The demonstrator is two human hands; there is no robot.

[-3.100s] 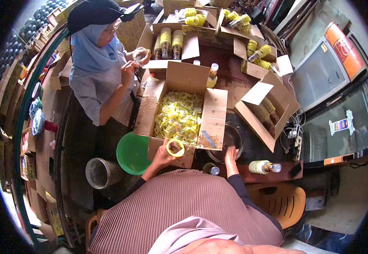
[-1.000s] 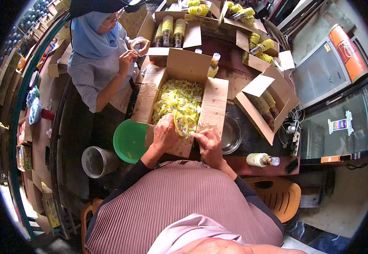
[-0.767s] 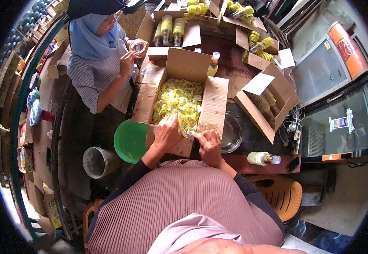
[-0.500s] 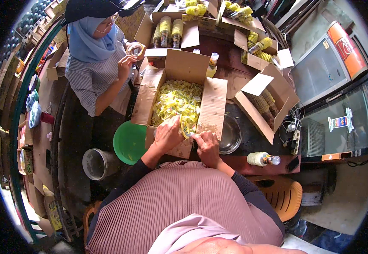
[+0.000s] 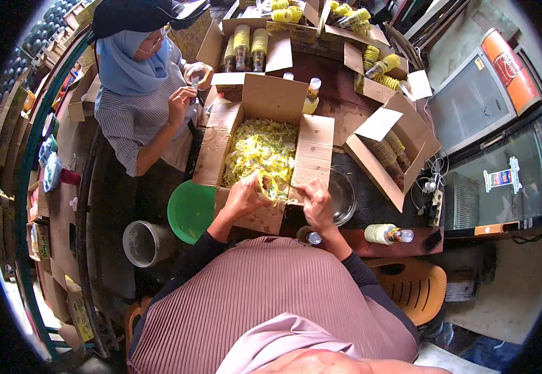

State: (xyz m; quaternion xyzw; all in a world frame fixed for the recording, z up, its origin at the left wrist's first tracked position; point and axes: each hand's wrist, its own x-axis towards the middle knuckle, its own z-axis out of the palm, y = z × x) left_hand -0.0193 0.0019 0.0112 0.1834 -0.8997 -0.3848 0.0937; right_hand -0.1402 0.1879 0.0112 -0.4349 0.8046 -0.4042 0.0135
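In front of me an open cardboard box (image 5: 313, 140) holds a heap of yellow and whitish plastic strips (image 5: 260, 149). At its near edge my left hand (image 5: 244, 198) is closed on a looped yellow plastic strip (image 5: 272, 184). My right hand (image 5: 318, 202) is just right of it, its fingers pinched together over the box's near right flap; what they grip is too small to name. Under my right wrist, a clear bottle (image 5: 309, 235) partly shows at the table's near edge.
A co-worker (image 5: 143, 106) stands at the left, handling a small clear object. A green basin (image 5: 191, 212) and grey bucket (image 5: 147, 243) are at left. Right are a metal bowl (image 5: 344, 198), a yellow-wrapped bottle (image 5: 388, 234) and a box of stacked cups (image 5: 402, 149).
My right hand has drawn up and to the right, away from my left hand. The yellow strip in my left hand now loops wider. A bottle has come into sight below my right wrist.
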